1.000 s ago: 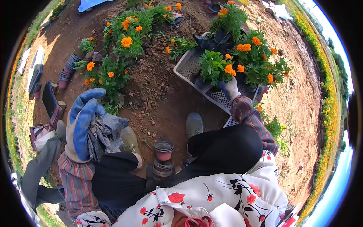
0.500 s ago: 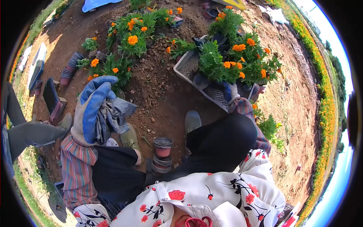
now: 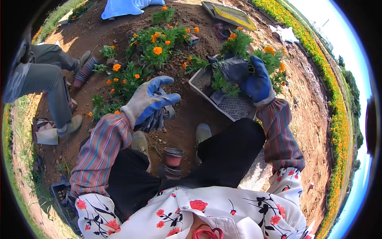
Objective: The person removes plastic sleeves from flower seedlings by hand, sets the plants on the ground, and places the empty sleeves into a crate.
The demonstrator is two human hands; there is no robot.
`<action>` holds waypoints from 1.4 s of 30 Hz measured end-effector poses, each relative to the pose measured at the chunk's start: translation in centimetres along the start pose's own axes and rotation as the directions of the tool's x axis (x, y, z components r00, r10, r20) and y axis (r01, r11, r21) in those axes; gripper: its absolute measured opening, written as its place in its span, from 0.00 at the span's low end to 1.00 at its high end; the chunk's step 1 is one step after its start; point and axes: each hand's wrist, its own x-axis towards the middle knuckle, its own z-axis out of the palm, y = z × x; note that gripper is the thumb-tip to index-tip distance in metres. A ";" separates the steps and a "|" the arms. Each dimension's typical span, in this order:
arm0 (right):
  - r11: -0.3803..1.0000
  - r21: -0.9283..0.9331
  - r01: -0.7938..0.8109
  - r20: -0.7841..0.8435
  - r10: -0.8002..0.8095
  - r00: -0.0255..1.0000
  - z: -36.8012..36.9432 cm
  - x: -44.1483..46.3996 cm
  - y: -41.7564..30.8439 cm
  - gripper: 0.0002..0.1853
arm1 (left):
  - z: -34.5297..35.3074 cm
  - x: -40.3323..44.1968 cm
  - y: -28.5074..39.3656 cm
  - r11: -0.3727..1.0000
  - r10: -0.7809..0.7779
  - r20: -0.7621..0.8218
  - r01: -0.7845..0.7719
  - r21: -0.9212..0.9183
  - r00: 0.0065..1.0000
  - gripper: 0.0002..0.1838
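Note:
My left hand [image 3: 151, 101], in a blue and grey glove, has its thumb and index finger spread, while its lower fingers keep hold of crumpled dark plastic bags [image 3: 157, 119]. At the right, my right hand [image 3: 258, 81] grips a marigold plant by its dark bag [image 3: 234, 68], which is tipped with the leaves hanging down. This plant is over the pale plastic crate [image 3: 215, 101]. Other marigolds [image 3: 272, 59] with orange flowers stand in and behind the crate.
Stacked pots [image 3: 173, 157] stand between my legs. Marigolds [image 3: 157, 51] lie on the soil ahead. Another person's legs [image 3: 49, 83] are at the left, near a pot stack [image 3: 85, 71]. A yellow tray [image 3: 234, 17] and blue sheet [image 3: 127, 8] lie farther off.
My right hand has lifted a plant from the crate and tipped it. My left hand has moved right, its thumb and index finger opening. The other person has come further into view at the left.

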 end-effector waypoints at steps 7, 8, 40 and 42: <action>0.954 0.115 -0.277 0.175 0.255 0.951 8.6 5.4 9.5 0.14 | -0.6 -0.2 1.4 0.753 0.169 0.191 -0.001 -0.658 0.967 0.31; 0.963 0.089 -0.253 0.173 0.235 0.956 9.0 5.7 10.7 0.14 | -1.0 0.5 0.6 0.753 0.158 0.161 -0.013 -0.658 0.974 0.31; 0.843 0.131 -0.521 0.118 0.509 0.853 7.5 9.7 13.7 0.16 | -4.1 3.6 -4.5 0.989 0.102 -0.255 -0.126 -0.080 0.962 0.08; 0.829 0.162 -0.536 0.122 0.522 0.844 7.2 10.0 13.6 0.17 | -4.1 3.5 -4.5 0.992 0.111 -0.240 -0.124 -0.039 0.964 0.08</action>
